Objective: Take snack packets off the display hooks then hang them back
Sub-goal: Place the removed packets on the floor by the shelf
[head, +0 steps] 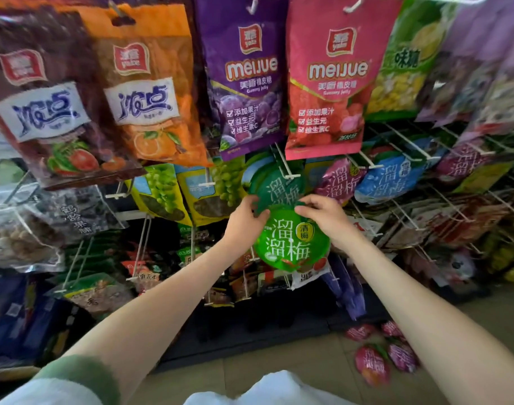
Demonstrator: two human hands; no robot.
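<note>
At the centre of the rack, the bright green packet (290, 244) is held up between both hands, free of any hook as far as I can see. The left hand (245, 217) pinches its rim at about ten o'clock and the right hand (322, 213) pinches it at about one o'clock, both with fingers curled onto the top edge. The hang hole is hidden under those fingers.

At twelve o'clock from the packet, just above it, a white wire hook (283, 162) juts out, with a darker green packet (279, 188) of the same kind on it. Whether this one is coming off or going on I cannot tell. If it is going on, the hole should be uncovered first, the top kept taut between the two pinches, and the packet lifted level so the hook's tip meets the hole squarely. The upturned tip will likely snag a slack edge.

At two o'clock hang a pink plum packet (337, 179) and a blue packet (393, 176), close enough to be knocked. At five o'clock, well apart, red packets (372, 363) lie on the floor.
</note>
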